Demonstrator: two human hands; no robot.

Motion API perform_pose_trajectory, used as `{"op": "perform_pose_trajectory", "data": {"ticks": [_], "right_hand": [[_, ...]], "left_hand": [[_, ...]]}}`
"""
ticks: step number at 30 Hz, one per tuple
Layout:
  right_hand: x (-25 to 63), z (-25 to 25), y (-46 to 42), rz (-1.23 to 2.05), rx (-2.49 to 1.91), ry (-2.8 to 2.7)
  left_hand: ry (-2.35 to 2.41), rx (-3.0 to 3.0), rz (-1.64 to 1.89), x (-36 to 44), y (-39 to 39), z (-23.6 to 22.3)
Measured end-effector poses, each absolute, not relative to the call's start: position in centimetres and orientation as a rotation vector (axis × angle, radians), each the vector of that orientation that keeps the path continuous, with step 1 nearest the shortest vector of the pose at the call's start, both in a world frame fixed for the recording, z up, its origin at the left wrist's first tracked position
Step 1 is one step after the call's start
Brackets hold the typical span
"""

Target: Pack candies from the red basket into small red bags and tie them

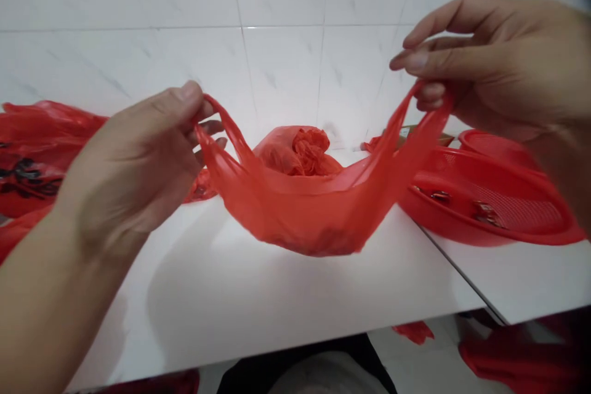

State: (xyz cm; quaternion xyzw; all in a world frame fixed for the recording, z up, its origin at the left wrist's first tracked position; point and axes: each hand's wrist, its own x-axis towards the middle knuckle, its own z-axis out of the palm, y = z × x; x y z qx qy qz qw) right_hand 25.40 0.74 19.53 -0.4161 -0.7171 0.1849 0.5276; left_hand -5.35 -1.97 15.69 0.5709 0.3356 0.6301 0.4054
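Left hand [133,160] and right hand [494,68] each gripping one end of red plastic bag [309,215]. Bag hangs between them over counter [277,314], long axis left-right, body below each grip; neither hand clearly nearer.

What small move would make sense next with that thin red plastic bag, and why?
Perhaps bring the left hand and right hand together: they hold the looped handles of the thin red plastic bag apart, and something dark shows through its sagging bottom.
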Motion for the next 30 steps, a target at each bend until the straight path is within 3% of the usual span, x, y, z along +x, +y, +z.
{"op": "perform_pose_trajectory", "data": {"ticks": [5, 13, 18, 24, 30], "right_hand": [[22.2, 20.2, -0.4, 0.605, -0.871, -1.888], [15.9, 18.8, -1.3, 0.664, -0.579, -2.186], [17.0, 16.6, -0.2, 0.484, -0.622, -2.101], [18.4, 12.7, 1.2, 0.755, -0.679, -2.154], [16.8, 11.1, -3.2, 0.338, -0.527, -2.250]], "left_hand": [[0.737, 1.506, 1.313, -2.7, -1.3, 15.5], [0.826, 1.735, 0.471, -0.4, 0.1, 14.0], [0.906, 1.606, 0.540, -1.1, 0.8, 13.2], [0.918, 1.533, 0.650, -1.9, 1.5, 12.2], [0.793, 1.540, 0.795, -2.4, 1.5, 12.0]]}}
